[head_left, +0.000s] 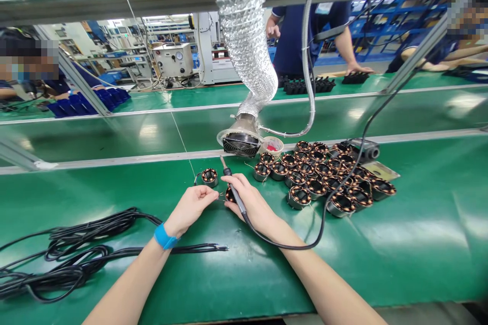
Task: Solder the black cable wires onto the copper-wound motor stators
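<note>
Apparently busy with the wire ends of a copper-wound motor stator (230,194), placed at or just over the green bench mat (244,284), between both hands and partly hidden by the right. Pinching, it seems, a fine lead wire (221,194) in the left hand (192,208), with thumb and forefinger brought together. Gripping a soldering iron (237,195) in the right hand (254,202), with fingers curled about the handle and the tip aimed up and away, clear of any joint; perhaps steadying the stator with the lower fingertips too, though impossible to tell behind the knuckles. Judged from this pose, at the stage of arranging leads rather than heating. Likely calling next for a firm hold on the lead, then a careful turn of the tip down to it, well off the left fingertips. Just beyond, near that tip, mind a single stator (209,177). Farther ahead, allow for tight room under the fume extractor fan (241,145) and along the pale rail (95,161). To the right, beware of the crowded stators (299,197) and the iron's cord (305,247), looped past them and back under the right wrist. To the left, watch for coiled black cables (87,233), with stripped ends (219,248) lying between the forearms. For freest movement, use the bare mat toward the near edge, below those ends, or nearer than the crowded stators
</note>
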Tool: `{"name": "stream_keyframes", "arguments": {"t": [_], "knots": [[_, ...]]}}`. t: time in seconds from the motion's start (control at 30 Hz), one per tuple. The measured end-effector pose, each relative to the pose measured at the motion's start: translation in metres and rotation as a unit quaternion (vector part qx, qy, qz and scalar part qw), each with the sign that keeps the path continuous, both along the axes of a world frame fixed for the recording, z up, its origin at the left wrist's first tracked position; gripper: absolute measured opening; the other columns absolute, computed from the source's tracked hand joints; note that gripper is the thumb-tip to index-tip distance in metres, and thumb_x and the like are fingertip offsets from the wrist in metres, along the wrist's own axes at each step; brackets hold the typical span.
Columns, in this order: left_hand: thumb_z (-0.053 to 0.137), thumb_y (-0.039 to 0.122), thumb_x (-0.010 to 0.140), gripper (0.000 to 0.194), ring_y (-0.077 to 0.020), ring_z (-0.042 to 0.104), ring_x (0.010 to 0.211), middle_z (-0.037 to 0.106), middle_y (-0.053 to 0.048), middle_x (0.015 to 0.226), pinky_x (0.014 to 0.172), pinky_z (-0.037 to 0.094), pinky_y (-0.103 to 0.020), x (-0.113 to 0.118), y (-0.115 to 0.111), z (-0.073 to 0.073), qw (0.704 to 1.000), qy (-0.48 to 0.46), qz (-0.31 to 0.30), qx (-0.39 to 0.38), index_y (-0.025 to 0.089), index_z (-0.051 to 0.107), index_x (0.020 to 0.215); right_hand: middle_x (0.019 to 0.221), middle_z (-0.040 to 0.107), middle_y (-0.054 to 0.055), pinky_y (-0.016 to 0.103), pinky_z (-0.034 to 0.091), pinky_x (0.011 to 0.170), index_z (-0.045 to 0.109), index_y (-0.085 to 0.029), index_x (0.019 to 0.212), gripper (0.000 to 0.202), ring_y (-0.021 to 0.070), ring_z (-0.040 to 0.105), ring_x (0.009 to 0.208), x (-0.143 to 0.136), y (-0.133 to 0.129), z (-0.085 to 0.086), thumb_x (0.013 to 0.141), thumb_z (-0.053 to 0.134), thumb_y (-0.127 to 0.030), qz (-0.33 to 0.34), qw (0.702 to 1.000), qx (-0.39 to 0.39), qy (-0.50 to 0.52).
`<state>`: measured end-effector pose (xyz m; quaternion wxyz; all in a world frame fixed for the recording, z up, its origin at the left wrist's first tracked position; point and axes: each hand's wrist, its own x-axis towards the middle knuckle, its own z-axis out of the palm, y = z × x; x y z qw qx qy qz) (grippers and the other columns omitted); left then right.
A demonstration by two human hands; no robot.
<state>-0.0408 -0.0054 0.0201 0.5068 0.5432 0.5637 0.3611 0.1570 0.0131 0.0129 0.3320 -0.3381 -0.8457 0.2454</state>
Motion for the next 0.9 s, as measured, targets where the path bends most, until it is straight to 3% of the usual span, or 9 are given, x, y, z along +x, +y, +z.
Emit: {"name": "stream_keyframes", "arguments": {"t": [0.1,0.17,0.33,0.5,0.7,0.8,0.9], "knots": [[0.064,0.050,0.081,0.039,-0.0127,0.050,0.066,0.064,-0.002,0.073,0.065,0.037,-0.024,0.005,0.000,-0.008,0.999,0.017,0.018,0.035,0.012,0.070,0.078,0.124,0.049,0.008,0.033,0.053,0.085,0.038,-0.028,0.140,0.066,0.0156,0.062,0.090,-0.001,0.001,-0.002,0.083,0.065,-0.008,-0.004,1.000,0.001,-0.001],[0.062,0.052,0.082,0.042,-0.0130,0.049,0.065,0.063,-0.002,0.070,0.063,0.036,-0.024,0.006,0.000,-0.011,0.998,0.032,0.027,0.039,0.012,0.071,0.078,0.125,0.048,0.009,0.033,0.053,0.084,0.039,-0.027,0.138,0.063,0.0155,0.062,0.088,-0.001,0.001,-0.002,0.083,0.065,-0.008,-0.005,1.000,-0.002,-0.003],[0.058,0.059,0.082,0.046,-0.0078,0.025,0.048,0.036,0.008,0.053,0.048,0.019,-0.023,0.003,0.000,-0.006,1.000,0.010,0.025,0.006,0.014,0.063,0.076,0.124,0.048,0.009,0.036,0.052,0.089,0.038,-0.026,0.138,0.065,0.0182,0.061,0.096,-0.001,0.000,-0.003,0.082,0.068,-0.010,-0.011,1.000,-0.001,-0.006],[0.060,0.057,0.081,0.043,-0.0090,0.029,0.052,0.040,0.006,0.057,0.051,0.023,-0.024,0.002,-0.002,0.004,1.000,0.021,-0.014,0.019,0.015,0.060,0.071,0.124,0.049,0.009,0.040,0.052,0.092,0.039,-0.028,0.139,0.063,0.0220,0.059,0.104,-0.002,0.000,-0.003,0.085,0.069,-0.016,-0.017,0.999,0.034,0.016],[0.053,0.047,0.085,0.038,-0.0116,0.038,0.058,0.049,0.002,0.060,0.056,0.028,-0.025,-0.003,-0.001,0.006,0.991,0.056,-0.099,0.064,0.015,0.066,0.071,0.129,0.048,0.011,0.038,0.055,0.091,0.042,-0.029,0.139,0.051,0.0203,0.062,0.103,-0.006,0.003,-0.013,0.092,0.053,-0.013,0.005,0.997,0.074,0.034],[0.057,0.047,0.083,0.035,-0.0101,0.038,0.054,0.049,0.002,0.059,0.052,0.026,-0.025,-0.004,0.000,0.005,0.994,0.006,-0.106,0.031,0.015,0.065,0.071,0.129,0.049,0.011,0.038,0.056,0.091,0.042,-0.031,0.140,0.051,0.0220,0.062,0.110,-0.008,0.003,-0.023,0.093,0.046,-0.010,0.011,0.993,0.110,0.042],[0.063,0.051,0.079,0.037,-0.0046,0.025,0.043,0.047,0.004,0.059,0.044,0.013,-0.024,0.001,0.001,-0.001,0.987,-0.128,-0.076,-0.058,0.015,0.061,0.073,0.128,0.050,0.010,0.035,0.057,0.089,0.045,-0.033,0.138,0.050,0.0217,0.064,0.110,-0.013,0.001,-0.031,0.094,0.042,-0.011,-0.008,0.990,0.125,0.065]]}}
